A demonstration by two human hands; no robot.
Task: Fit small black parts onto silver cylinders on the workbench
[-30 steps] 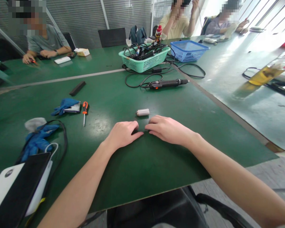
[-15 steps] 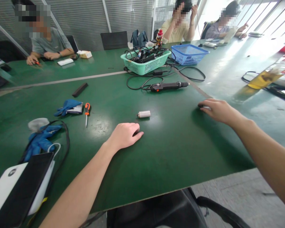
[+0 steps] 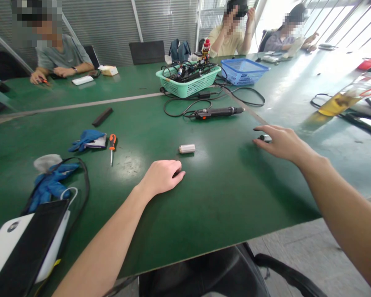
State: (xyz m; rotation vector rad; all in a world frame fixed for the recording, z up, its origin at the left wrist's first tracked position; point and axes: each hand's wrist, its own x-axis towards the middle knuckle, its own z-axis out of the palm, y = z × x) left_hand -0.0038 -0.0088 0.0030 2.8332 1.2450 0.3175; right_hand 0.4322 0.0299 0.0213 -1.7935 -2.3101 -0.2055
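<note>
My right hand is on the right of the table, thumb and fingers spread apart around a small silver and black cylinder. The cylinder lies on the tabletop in the gap between them. My left hand rests on the table, fingers curled under and thumb pointing right; I see nothing in it. Just beyond it lies a short silvery-white cylinder on its side, apart from the fingers. A black electric screwdriver with a cord lies farther back.
A green basket full of corded tools and a blue basket stand behind. Leftward are an orange-handled screwdriver, blue gloves, a black bar and a phone. A bottle of yellow liquid is right. Several people sit opposite.
My right thumb and fingers have spread, letting go of the small silver and black cylinder, which now shows between them. My left hand stays in place. The view has shifted slightly.
</note>
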